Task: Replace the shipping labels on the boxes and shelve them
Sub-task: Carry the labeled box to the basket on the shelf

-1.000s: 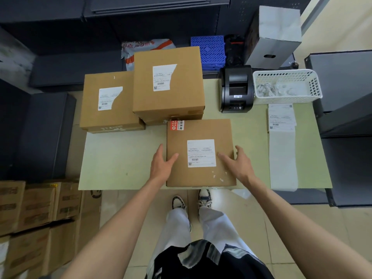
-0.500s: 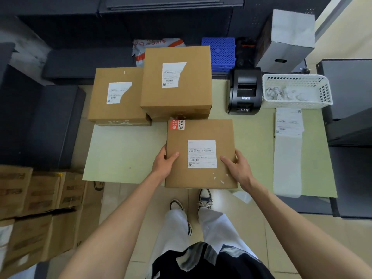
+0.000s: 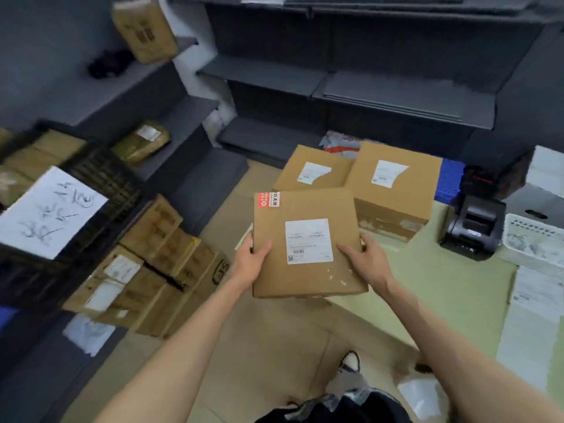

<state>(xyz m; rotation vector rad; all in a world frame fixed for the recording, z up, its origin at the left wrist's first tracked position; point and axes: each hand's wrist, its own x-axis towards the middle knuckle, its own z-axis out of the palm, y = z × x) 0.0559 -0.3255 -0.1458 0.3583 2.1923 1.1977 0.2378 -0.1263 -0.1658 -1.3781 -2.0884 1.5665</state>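
Cardboard box (image 3: 308, 242) lifted off the green counter (image 3: 451, 288), left hand (image 3: 251, 261) and right hand (image 3: 363, 261) each gripping one side edge. Best kept level, thumbs clear of the white shipping label (image 3: 309, 241), toward the grey shelves (image 3: 262, 71). Label print is illegible; a red sticker (image 3: 268, 199) bears Chinese characters.

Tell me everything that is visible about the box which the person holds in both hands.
The held box is flat, square, brown cardboard. A whole white shipping label lies in the middle of its top, a red and white sticker at its far left corner, small white scraps near its near right corner. The left hand and right hand grip its sides. It is level, off the table.
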